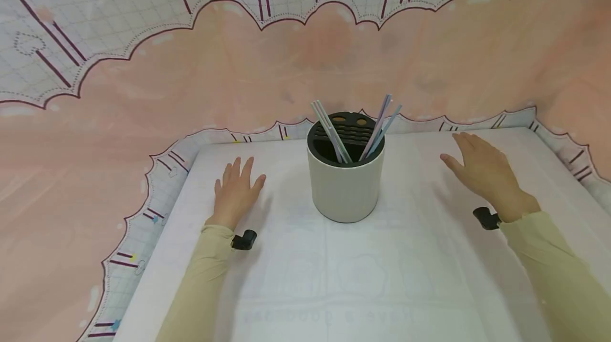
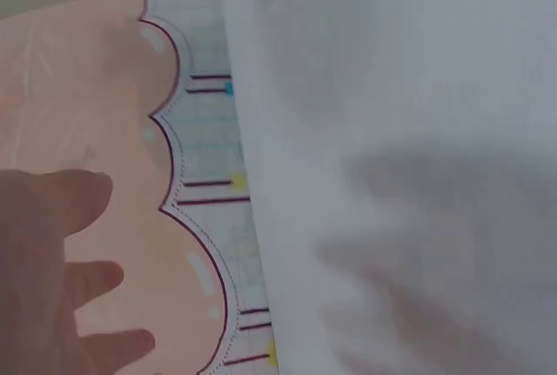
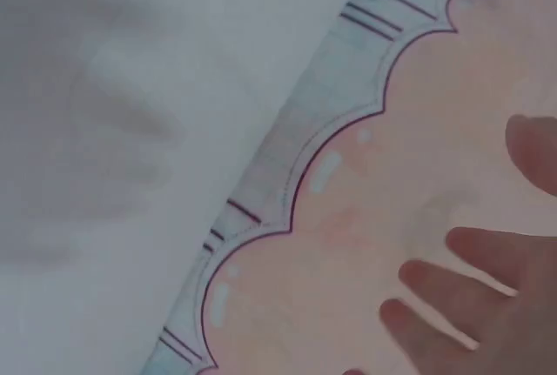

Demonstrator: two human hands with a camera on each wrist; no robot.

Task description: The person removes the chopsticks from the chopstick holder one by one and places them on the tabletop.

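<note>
A round off-white utensil holder [image 1: 346, 193] with a black slotted top [image 1: 353, 127] stands upright between my hands. Thin pastel sticks like drinking straws lean out of it: a pale green and lilac bunch [image 1: 329, 127] tilts left, a purple and blue bunch [image 1: 383, 119] tilts right. My left hand [image 1: 235, 193], fingers spread and holding nothing, hovers over the sheet left of the holder. To the right, my right hand [image 1: 489, 172] hangs with extended fingers, also bare. The wrist views show the left fingers [image 2: 91, 279] and the right fingers [image 3: 461, 297] with nothing between them.
A white sheet [image 1: 353, 278] covers the work surface, with faint mirrored lettering near the front. Around and behind it spreads a pink patterned cloth [image 1: 286, 66] with scalloped borders. A small black wrist camera [image 1: 244, 239] sits at the left cuff, another camera [image 1: 487, 218] at the right.
</note>
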